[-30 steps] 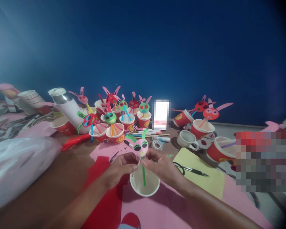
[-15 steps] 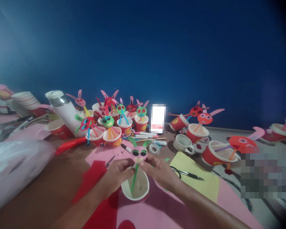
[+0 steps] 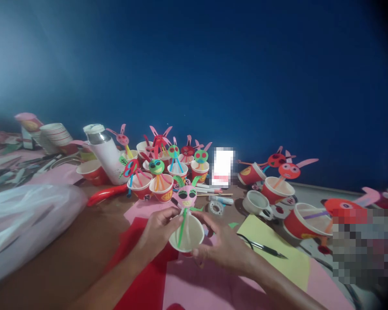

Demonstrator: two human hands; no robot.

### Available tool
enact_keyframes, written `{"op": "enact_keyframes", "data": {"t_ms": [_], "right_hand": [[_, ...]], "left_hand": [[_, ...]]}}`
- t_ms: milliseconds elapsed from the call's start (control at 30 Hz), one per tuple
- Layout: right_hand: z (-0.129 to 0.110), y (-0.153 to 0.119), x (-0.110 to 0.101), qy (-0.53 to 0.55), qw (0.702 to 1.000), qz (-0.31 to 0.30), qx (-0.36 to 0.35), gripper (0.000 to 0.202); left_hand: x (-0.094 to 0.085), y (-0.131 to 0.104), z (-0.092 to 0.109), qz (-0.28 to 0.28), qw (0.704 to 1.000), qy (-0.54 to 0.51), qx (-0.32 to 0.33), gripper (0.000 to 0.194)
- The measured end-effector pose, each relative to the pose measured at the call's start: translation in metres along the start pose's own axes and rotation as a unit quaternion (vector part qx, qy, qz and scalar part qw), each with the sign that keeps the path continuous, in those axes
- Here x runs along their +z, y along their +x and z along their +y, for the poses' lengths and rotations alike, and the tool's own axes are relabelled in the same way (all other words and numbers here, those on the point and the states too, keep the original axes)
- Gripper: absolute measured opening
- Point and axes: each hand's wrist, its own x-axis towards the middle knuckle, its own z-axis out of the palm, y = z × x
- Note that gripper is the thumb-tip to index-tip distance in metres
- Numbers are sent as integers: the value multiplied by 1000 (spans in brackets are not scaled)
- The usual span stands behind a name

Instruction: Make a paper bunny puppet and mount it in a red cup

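A paper cup (image 3: 191, 234) with a cream inside stands between my hands. Above its far rim rises a pink paper face (image 3: 187, 196) with green ears and black eyes, and a green strip (image 3: 182, 230) runs from it down into the cup. My left hand (image 3: 163, 228) pinches the strip just under the face, at the cup's left rim. Curved around the cup's right side, my right hand (image 3: 218, 241) has its thumb at the near rim and its fingers toward the far side. Pink paper (image 3: 194, 286) and red paper (image 3: 142, 275) lie beneath.
Finished-looking cup figures (image 3: 161, 189) crowd the back. A white bottle (image 3: 106, 153) leans at left, near a plastic bag (image 3: 29, 224). To the right are a white mug (image 3: 257, 203), yellow paper (image 3: 278, 245), a pen (image 3: 268, 249) and a tape roll (image 3: 216, 208).
My right hand has left the pink face and moved down to the cup's right side. The face and cup sit higher in view. The whole scene has shifted slightly to the right.
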Motion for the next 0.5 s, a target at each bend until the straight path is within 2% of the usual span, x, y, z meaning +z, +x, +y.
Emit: {"op": "enact_keyframes", "data": {"t_ms": [67,167,267,500], "right_hand": [[-2,-1,3,-35,999,11,-30,74],[-6,-1,6,-45,997,20,-54,60],[-7,0,6,-48,998,32,-38,55],[-8,4,-1,-32,997,65,-15,49]], "left_hand": [[0,0,0,1,1000,0,4,20],[2,1,0,-9,1000,-6,4,22],[1,-1,2,-17,1000,-25,0,24],[-11,2,-6,18,996,-91,-7,29]]}}
